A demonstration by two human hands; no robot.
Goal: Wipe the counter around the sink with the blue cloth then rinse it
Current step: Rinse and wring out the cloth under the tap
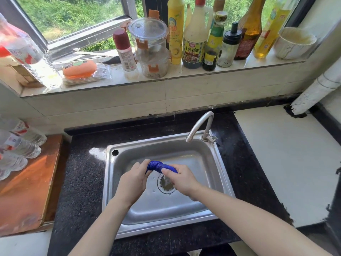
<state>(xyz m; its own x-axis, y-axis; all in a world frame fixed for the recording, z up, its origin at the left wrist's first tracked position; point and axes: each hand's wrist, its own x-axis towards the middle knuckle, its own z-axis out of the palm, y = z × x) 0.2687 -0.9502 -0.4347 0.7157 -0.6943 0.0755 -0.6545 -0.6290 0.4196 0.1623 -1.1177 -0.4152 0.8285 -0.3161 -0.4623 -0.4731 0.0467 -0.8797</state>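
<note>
Left hand [133, 179] and right hand [181, 179] grip the twisted blue cloth [160, 166] over the sink [219, 163] drain, well inside its rim.

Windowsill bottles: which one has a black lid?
The clear glass bottle with the black pour lid, right of the green-labelled bottle; no other visible lid is black.

Label on dark sauce bottle [192, 52]: seemingly 上色老抽.

Ends of blue cloth [160, 166] buried in left hand [133, 179] and right hand [182, 179]; drain [165, 184] half-covered; water bottles [20, 145] cropped at left edge.
</note>
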